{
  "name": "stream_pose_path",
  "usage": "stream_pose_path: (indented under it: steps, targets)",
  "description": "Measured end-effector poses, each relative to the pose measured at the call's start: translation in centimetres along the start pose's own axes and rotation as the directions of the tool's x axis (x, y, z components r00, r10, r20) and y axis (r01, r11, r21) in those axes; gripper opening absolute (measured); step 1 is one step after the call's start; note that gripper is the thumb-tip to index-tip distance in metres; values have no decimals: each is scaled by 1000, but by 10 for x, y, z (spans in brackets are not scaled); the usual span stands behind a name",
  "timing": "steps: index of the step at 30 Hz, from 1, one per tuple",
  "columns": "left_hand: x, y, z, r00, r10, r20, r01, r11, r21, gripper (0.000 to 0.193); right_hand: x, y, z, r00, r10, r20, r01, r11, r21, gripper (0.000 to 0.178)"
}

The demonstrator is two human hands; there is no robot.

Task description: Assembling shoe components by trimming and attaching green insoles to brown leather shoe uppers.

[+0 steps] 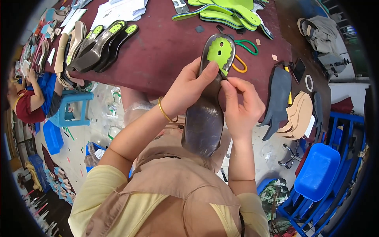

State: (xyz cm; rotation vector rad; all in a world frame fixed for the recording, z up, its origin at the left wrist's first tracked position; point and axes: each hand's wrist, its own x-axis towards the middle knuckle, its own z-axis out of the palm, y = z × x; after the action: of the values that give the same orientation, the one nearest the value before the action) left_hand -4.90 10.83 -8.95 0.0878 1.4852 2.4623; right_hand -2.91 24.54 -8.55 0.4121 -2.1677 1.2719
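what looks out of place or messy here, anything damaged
The floor around the blue stool looks untidy, with loose scraps strewn about. On the maroon table, the green insoles are heaped at uneven angles. The dark shoe form being held shows no damage I can make out.

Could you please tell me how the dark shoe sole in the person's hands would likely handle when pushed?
The dark shoe sole is probably fairly stiff, since its curved shape looks moulded. Its glossy surface suggests it may be somewhat slippery.
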Motion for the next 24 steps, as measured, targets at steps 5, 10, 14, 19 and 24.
stream_pose_path:
  steps: [5, 10, 14, 19, 24]
  targets:
    - [-17, 6, 4, 997, 28, 72, -36, 993, 113, 30, 2, -12, -21, 990, 137, 26, -140, 981, 138, 9]
    - [-26, 0, 13, 995, -46, 94, 44, 999, 31, 37, 6, 0, -21, 854, 382, 354, -519, 580, 628, 36]
    - [-34, -11, 19, 895, -221, 389, 274, 958, -86, 82, 10, -6, -3, 850, 468, 243, -445, 390, 806, 42]
    - [-37, -5, -1, 940, -75, 334, 105, 992, -70, 65, 17, 4, -16, 718, 359, 596, -696, 397, 599, 43]
    - [-38, 9, -8, 889, -200, 411, 181, 980, 85, 45, 30, 6, -18, 741, 351, 573, -651, 585, 484, 44]
